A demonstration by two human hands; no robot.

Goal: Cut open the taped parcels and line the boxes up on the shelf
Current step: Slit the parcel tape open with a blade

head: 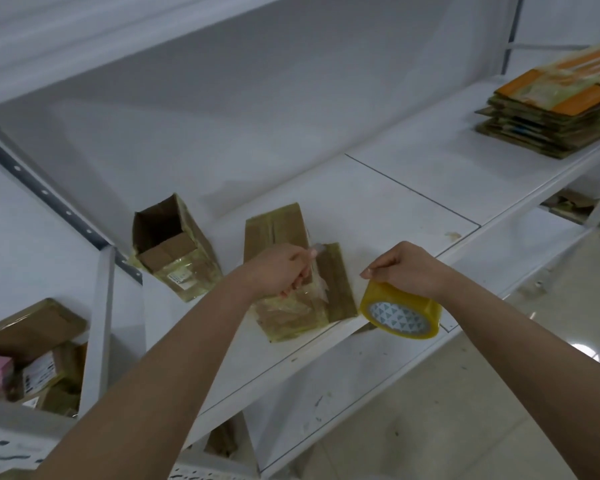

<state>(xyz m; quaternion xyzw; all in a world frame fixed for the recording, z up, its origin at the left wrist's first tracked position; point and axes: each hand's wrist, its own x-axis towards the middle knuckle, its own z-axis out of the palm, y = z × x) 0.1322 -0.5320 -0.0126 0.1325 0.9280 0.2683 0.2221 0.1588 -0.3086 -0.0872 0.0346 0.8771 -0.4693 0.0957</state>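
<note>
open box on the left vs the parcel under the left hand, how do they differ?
The open box stands upright with its top flaps apart and its inside showing; the parcel lies flat and looks closed. No hand touches the open box; the left hand is on the parcel. Both are brown cardboard with clear tape, on the same white shelf.

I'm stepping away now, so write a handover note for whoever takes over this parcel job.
Left hand: grip on a small cutter at the taped parcel lying near the shelf's front edge.
Right hand: holds a yellow tape roll just past that edge.
Done: one box to the left stands cut open on the shelf.
Left: finish opening this parcel; more parcels wait in the lower-left bay; then line the boxes up.
Flattened cardboard stack sits far right.
</note>
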